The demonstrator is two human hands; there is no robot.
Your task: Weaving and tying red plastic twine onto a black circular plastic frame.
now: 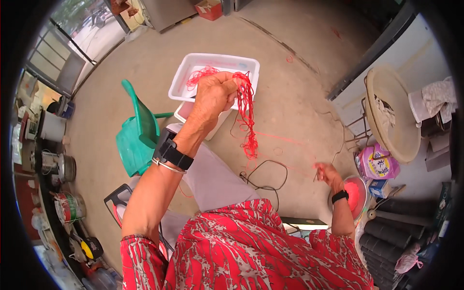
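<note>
A tangled bundle of red string (247, 116) hangs from my left hand (215, 94), whose fingers are closed around its top. The bundle dangles beside the white plastic tub (175, 82), where more loose red string (199, 76) lies. Off to the right, my right hand (329, 175) is closed in a pinch on thin red strands, which stretch across the floor area from the bundle. Just behind that hand, partly hidden by my wrist, is a metal basin (363, 205) with a red mass (354, 195) in it.
A green plastic chair (135, 145) stands at the left. A black cable (270, 187) loops on the concrete floor. To the right are a large round tray (411, 130), a purple bag (379, 163) and dark rolls (394, 232). Cluttered shelves line the far left.
</note>
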